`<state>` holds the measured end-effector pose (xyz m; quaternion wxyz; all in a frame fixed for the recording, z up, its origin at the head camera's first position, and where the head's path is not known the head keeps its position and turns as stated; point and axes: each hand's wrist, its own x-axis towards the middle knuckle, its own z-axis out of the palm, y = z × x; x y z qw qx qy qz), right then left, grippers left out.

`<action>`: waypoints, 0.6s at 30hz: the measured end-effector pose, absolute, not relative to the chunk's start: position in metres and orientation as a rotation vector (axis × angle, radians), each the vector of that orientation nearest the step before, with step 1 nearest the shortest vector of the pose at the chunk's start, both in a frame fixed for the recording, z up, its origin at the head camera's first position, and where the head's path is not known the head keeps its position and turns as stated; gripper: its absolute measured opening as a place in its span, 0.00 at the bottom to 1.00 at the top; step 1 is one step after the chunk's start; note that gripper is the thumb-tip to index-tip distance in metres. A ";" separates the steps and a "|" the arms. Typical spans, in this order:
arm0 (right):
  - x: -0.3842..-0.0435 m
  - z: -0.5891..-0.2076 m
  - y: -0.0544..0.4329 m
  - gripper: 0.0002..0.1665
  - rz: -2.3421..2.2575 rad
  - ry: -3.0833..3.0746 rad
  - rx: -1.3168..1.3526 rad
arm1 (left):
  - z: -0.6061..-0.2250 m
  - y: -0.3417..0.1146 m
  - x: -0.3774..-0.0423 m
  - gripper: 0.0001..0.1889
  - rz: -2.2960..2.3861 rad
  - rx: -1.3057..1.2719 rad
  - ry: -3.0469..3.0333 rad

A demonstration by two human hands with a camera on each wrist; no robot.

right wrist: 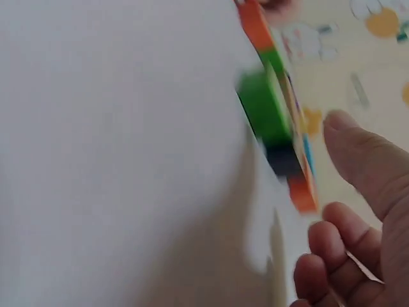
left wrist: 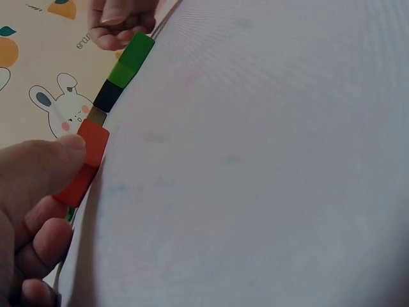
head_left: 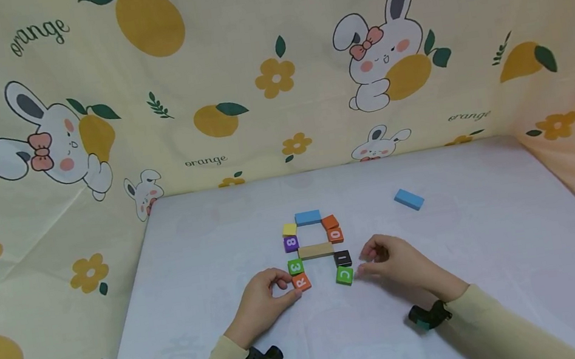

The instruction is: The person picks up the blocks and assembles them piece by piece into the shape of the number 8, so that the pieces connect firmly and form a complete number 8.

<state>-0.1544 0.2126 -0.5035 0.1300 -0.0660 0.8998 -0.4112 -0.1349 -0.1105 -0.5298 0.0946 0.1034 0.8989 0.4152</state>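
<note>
An orange letter block point(head_left: 301, 282) marked R is pinched between the thumb and fingers of my left hand point(head_left: 265, 303), down on the table. In the left wrist view the thumb lies on that orange block point(left wrist: 93, 144). My right hand point(head_left: 400, 263) is just right of the green block point(head_left: 344, 276) marked C, with a gap between them. Its fingers are loosely bent and hold nothing. In the right wrist view the green block point(right wrist: 263, 107) is blurred and stands apart from the thumb. A black block point(head_left: 343, 259) touches the green one's far side.
Farther back, a plain wooden strip point(head_left: 316, 251), a purple block point(head_left: 291, 244), a yellow block point(head_left: 289, 229), a long blue block point(head_left: 308, 218) and two orange blocks point(head_left: 330, 222) continue the outline. Another blue block point(head_left: 409, 200) lies alone at back right. Printed cloth point(head_left: 226, 59) walls the table.
</note>
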 end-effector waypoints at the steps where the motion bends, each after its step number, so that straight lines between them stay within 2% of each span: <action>1: -0.158 -0.501 0.218 0.27 -1.201 2.636 -0.177 | -0.530 -0.111 -0.135 0.17 1.232 0.309 2.667; 11: -0.192 -0.489 0.278 0.36 -1.145 2.851 0.000 | -0.528 -0.110 -0.134 0.17 1.233 0.314 2.669; 18: -0.202 -0.492 0.299 0.39 -1.163 2.885 0.076 | -0.529 -0.111 -0.135 0.17 1.247 0.334 2.674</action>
